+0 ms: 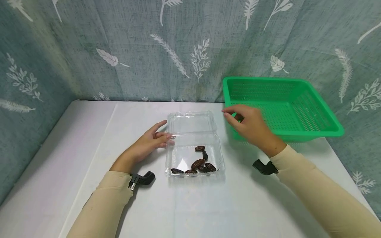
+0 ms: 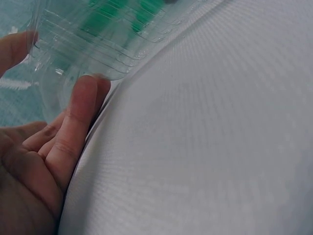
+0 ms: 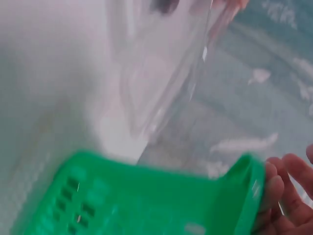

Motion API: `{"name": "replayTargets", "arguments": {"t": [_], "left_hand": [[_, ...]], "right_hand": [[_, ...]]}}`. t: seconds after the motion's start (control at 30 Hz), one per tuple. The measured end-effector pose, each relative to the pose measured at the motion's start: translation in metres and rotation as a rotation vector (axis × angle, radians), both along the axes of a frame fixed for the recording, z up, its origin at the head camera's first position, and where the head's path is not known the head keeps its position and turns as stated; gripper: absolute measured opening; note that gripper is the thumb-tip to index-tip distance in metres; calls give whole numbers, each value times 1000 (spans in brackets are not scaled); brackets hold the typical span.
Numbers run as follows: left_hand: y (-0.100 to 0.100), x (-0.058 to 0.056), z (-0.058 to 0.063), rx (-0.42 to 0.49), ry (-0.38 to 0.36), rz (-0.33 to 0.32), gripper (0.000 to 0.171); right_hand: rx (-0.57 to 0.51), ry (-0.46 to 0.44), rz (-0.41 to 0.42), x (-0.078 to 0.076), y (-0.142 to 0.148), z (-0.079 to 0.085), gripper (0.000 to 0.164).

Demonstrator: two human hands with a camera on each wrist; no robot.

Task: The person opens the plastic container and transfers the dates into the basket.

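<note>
Backdrop: teal-grey fabric curtain (image 1: 143, 49) printed with white leaves, ferns and sprigs, hung in soft folds. It closes off the far side and wraps round the left and right flanks.

Furniture: one table (image 1: 208, 205) under a plain white covering, surface smooth and matte, its far edge meeting the curtain.

Light: even and diffuse, possibly from overhead; shadows on the covering are faint.

Floor, windows: none in view. Wrist views are blurred, showing only white cloth and teal fabric.
</note>
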State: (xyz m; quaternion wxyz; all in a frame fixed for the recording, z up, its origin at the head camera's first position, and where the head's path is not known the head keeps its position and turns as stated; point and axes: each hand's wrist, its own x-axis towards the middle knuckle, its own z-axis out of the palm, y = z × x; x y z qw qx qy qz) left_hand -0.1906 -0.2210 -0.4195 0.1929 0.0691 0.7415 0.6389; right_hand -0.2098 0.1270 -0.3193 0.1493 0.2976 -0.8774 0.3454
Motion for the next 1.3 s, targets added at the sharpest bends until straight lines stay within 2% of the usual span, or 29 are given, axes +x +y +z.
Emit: {"name": "replayTargets", "arguments": {"t": [0.1,0.33,0.63,0.87,1.1,1.3], "left_hand": [[0,0,1,0,-2,-1,78],[1,-1,1,6,-7,0,77],[0,-2,1,-12,-11,-7,77],[0,-2,2,19,-3,6,76],[-1,1,0,-24,-4,-2,76],[-2,-1,0,-4,2,-3,76]], "right_hand": [[-27,-41,67,10,-13,-3,15],[-72,-239,180,27,-43,-15,16],[-22,-420,282,39,-78,-31,18],[-12,-437,382,43,-95,-46,18],[12,-557,459,45,-104,-57,17],[71,-601,489,46,-109,-61,15]]}}
